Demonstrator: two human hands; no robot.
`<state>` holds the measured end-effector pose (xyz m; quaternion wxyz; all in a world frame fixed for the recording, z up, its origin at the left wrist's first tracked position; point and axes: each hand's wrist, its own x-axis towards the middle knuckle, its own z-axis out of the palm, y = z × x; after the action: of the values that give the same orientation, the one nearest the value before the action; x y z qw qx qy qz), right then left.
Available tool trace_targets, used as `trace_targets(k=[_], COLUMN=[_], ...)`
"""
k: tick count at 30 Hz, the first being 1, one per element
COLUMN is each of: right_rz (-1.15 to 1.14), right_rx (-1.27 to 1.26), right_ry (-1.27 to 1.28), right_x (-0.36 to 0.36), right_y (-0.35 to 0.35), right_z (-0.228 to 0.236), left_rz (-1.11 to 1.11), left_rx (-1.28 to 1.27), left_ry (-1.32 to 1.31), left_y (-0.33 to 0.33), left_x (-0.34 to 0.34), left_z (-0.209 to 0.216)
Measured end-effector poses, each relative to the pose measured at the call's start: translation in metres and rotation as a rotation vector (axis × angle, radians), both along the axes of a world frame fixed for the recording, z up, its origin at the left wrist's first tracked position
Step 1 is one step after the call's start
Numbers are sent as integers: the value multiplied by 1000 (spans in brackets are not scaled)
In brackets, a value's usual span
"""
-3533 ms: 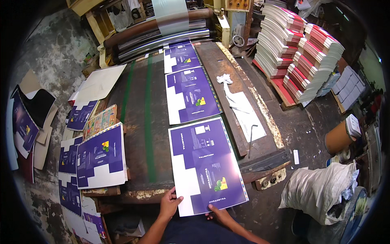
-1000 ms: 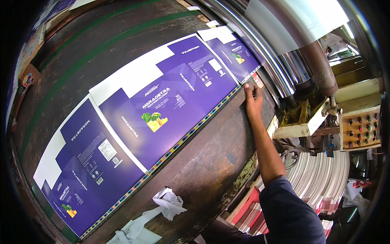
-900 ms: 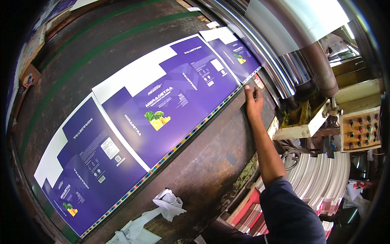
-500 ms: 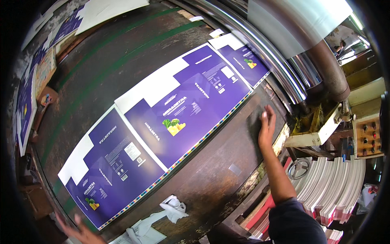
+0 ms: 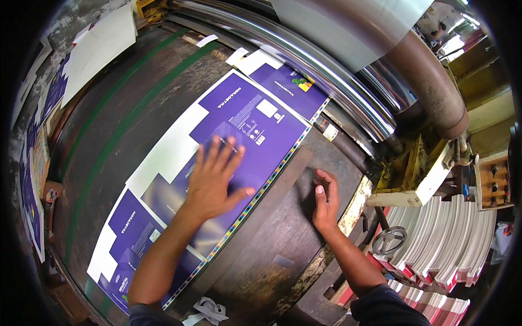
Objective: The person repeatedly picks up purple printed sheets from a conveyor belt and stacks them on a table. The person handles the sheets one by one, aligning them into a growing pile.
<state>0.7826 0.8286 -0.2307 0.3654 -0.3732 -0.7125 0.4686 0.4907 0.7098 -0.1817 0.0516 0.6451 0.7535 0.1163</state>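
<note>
My left hand [image 5: 217, 176] lies flat with fingers spread on a purple and white printed sheet [image 5: 261, 117] in the middle of the dark machine bed [image 5: 283, 239]. A second purple sheet [image 5: 133, 247] overlaps it nearer to me, under my left forearm. A third sheet [image 5: 288, 84] runs ahead toward the shiny metal rollers [image 5: 326, 65]. My right hand [image 5: 325, 198] rests palm down on the bare dark bed just right of the sheets' coloured edge strip, holding nothing.
A brown pipe [image 5: 429, 81] curves over the rollers at the upper right. Stacks of printed sheets with red edges [image 5: 451, 239] stand at the right. More purple sheets [image 5: 32, 163] lie along the left edge. A crumpled white rag [image 5: 209, 311] sits at the bed's near edge.
My left hand has come in and pressed flat on the middle sheet. My right hand has drawn back from the sheet's far corner near the rollers onto the bare bed.
</note>
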Motion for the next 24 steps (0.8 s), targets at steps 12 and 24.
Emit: trace_targets(k=[12,24], right_rz=[-13,29], right_rx=[-12,75], right_ry=[-91,-94], right_x=[-3,-4], right_y=[3,-3], right_z=[-1,-4], left_rz=[237,655], left_rx=[203,-99], left_ry=[-85,95], left_y=[-21,-225], left_x=[-14,-13], left_z=[30,34])
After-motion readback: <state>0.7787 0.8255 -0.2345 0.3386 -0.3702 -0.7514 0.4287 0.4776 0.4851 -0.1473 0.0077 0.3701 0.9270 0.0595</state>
